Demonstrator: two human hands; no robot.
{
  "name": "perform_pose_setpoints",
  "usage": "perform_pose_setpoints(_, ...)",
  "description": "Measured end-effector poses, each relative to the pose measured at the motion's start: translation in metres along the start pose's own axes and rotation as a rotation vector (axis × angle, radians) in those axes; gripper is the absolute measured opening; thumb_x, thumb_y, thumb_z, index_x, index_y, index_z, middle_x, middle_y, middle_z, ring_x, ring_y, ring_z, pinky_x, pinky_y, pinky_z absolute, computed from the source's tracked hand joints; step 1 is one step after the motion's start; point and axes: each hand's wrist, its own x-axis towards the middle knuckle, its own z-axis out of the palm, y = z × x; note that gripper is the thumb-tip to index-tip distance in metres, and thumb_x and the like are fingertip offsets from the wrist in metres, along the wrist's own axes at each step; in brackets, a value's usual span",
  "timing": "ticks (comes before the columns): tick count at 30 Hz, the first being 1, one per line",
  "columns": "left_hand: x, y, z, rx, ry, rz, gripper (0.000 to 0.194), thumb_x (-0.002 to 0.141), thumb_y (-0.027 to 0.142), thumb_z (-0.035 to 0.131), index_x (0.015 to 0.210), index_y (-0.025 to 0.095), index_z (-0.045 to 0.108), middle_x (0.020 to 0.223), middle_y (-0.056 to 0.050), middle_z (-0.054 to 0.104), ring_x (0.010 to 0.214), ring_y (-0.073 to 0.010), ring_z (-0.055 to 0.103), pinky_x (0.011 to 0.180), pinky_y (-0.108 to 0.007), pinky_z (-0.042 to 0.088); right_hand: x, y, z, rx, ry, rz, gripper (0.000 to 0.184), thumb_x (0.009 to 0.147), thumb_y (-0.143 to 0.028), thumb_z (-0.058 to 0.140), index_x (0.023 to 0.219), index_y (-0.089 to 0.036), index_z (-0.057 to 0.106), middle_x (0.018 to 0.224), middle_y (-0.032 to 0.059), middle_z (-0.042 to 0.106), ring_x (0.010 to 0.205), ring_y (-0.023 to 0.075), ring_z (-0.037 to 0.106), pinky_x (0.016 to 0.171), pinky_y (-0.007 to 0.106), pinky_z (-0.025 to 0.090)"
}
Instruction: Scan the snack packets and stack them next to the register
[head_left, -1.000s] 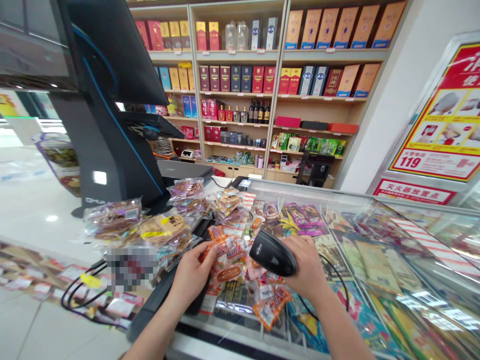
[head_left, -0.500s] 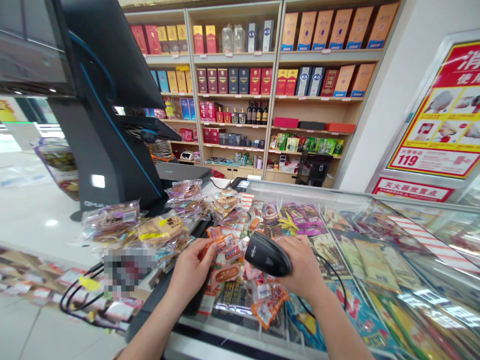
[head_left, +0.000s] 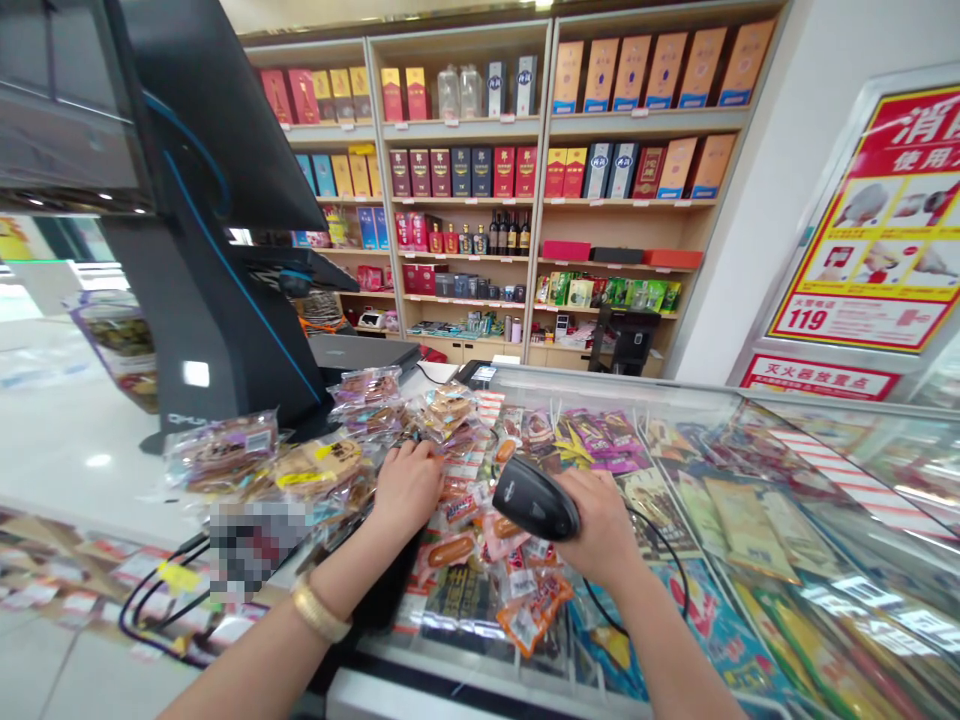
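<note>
We saw a person's two bare hands above a glass-topped counter (head_left: 420, 698). Taking the black scanner (head_left: 529, 497) as the centre of a clock face, we found the right hand (head_left: 604, 525) at four o'clock, its fingers wrapped about the handle, which they largely hid; the nose pointed towards ten. A thin cord (head_left: 683, 575) looped out at four.

The left hand (head_left: 409, 487) lay palm down at nine o'clock, apart from the scanner. Its fingertips were bent out of sight, so we could not tell whether they gripped anything.

Orange-edged packets (head_left: 536, 615) were heaped at six, and a sausage-shaped snack in clear film (head_left: 450, 552) sat at eight. Flat wrapped snacks (head_left: 444, 410) were piled at eleven.

We judged the scanner light, stiff and smooth, safest held round its handle, with the cord kept slack. We judged the packets light, soft and slippery, best pinched by their flat sealed ends.
</note>
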Motion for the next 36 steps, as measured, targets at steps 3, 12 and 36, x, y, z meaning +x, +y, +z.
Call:
perform_pose_setpoints(3, -0.004, -0.007, -0.002, 0.105, 0.002, -0.048, 0.028, 0.088, 0.017, 0.047, 0.080, 0.017, 0.074, 0.096, -0.014, 0.068, 0.099, -0.0298, 0.057, 0.086, -0.044, 0.041, 0.000, 0.001, 0.000, -0.010, 0.002, 0.002, 0.016, 0.071, -0.026, 0.061, 0.085, -0.020, 0.063, 0.074, 0.0021, 0.059, 0.073, 0.0186, 0.051, 0.070, 0.031, 0.026)
perform_pose_setpoints(12, 0.002, -0.014, 0.013, -0.252, -0.119, 0.327, 0.039, 0.077, 0.007, 0.052, 0.111, 0.020, 0.066, 0.124, -0.009, 0.066, 0.117, -0.0232, 0.057, 0.108, -0.042, 0.035, 0.000, 0.001, 0.002, 0.008, 0.020, 0.024, 0.016, 0.071, -0.027, 0.064, 0.085, -0.020, 0.064, 0.075, 0.0019, 0.060, 0.073, 0.0188, 0.052, 0.070, 0.031, 0.026)
perform_pose_setpoints(36, -0.009, 0.016, 0.030, -0.532, 0.120, 0.265, 0.028, 0.080, 0.014, 0.062, 0.104, 0.025, 0.070, 0.102, -0.004, 0.070, 0.096, -0.0208, 0.061, 0.093, -0.042, 0.039, -0.004, 0.018, -0.001, -0.062, 0.055, 0.081, 0.012, 0.072, -0.028, 0.058, 0.082, -0.021, 0.060, 0.075, 0.0028, 0.061, 0.074, 0.0197, 0.055, 0.070, 0.031, 0.029)
